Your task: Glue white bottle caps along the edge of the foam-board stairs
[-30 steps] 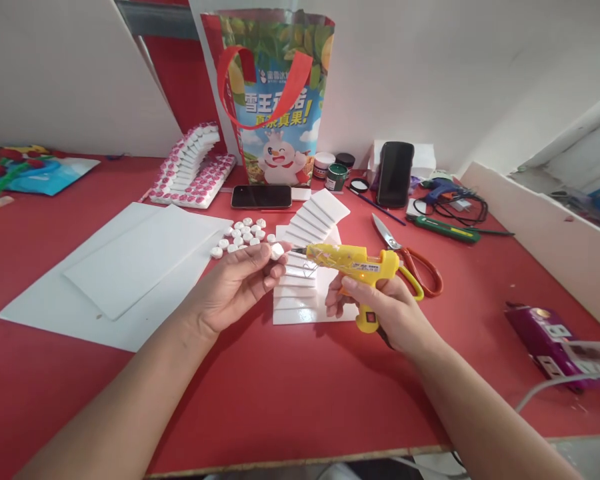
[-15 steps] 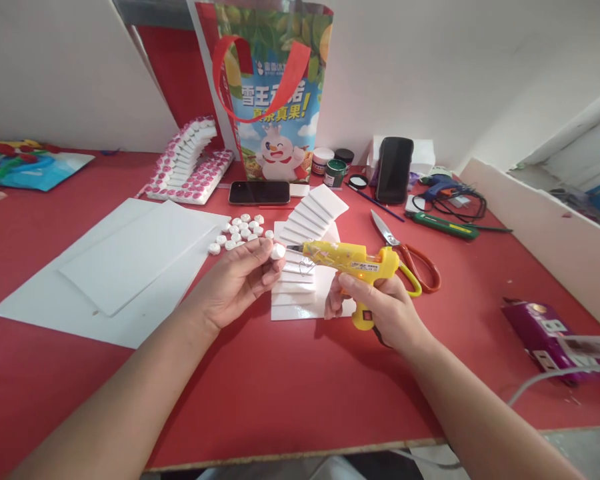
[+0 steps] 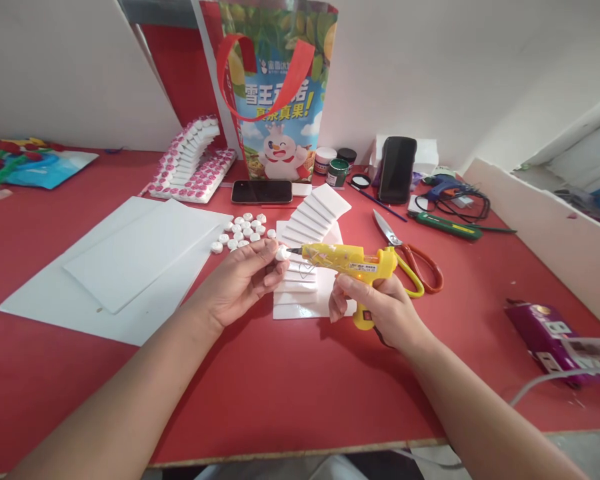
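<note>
in the head view, the left hand point(image 3: 240, 283) sits just left of the frame's centre, pinching a small white round piece point(image 3: 281, 253) between thumb and fingertips. the right hand point(image 3: 380, 310) is clenched around the handle of a yellow plastic hot glue gun point(image 3: 353, 261), right of centre, and the gun's metal nozzle points left and touches the small piece (or all but touches it; the gap is too fine to tell). both hover over a white foam stair model of stacked steps point(image 3: 307, 257) lying on the red table point(image 3: 280, 387). a loose cluster of small white round pieces point(image 3: 243, 231) lies just above the left hand, and flat white foam sheets point(image 3: 125, 257) spread across the left middle of the frame. orange-handled scissors point(image 3: 413, 257) lie right of the gun. in the upper centre stand a colourful printed paper bag with red handles point(image 3: 275, 93) and a black phone lying flat point(image 3: 261, 191); a second stair model edged with pink dots point(image 3: 190, 163) sits upper left of it.
</note>
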A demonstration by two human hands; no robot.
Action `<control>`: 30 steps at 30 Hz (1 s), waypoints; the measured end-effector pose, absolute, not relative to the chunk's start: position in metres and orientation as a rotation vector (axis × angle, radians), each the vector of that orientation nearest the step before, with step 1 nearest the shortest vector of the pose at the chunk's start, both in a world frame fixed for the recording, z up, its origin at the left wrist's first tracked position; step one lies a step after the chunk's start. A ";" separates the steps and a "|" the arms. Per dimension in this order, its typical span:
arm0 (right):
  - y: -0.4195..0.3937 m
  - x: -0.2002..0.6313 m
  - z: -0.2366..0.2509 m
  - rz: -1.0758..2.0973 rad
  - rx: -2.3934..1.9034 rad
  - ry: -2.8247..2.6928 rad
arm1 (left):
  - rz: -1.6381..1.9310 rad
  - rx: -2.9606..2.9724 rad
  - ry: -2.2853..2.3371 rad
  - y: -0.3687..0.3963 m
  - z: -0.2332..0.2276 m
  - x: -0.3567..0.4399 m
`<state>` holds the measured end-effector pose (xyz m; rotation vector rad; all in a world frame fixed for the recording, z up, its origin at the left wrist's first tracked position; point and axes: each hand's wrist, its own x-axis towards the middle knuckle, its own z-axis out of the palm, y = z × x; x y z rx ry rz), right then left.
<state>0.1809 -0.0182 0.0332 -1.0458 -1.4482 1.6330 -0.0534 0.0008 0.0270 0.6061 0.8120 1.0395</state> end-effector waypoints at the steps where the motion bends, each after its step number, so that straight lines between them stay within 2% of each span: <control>1: -0.018 0.180 0.033 1.639 -1.045 -1.446 | 1.036 0.607 0.814 0.001 0.027 -0.053; 30: -0.016 0.179 0.028 1.666 -1.003 -1.420 | 1.040 0.552 0.772 0.002 0.029 -0.054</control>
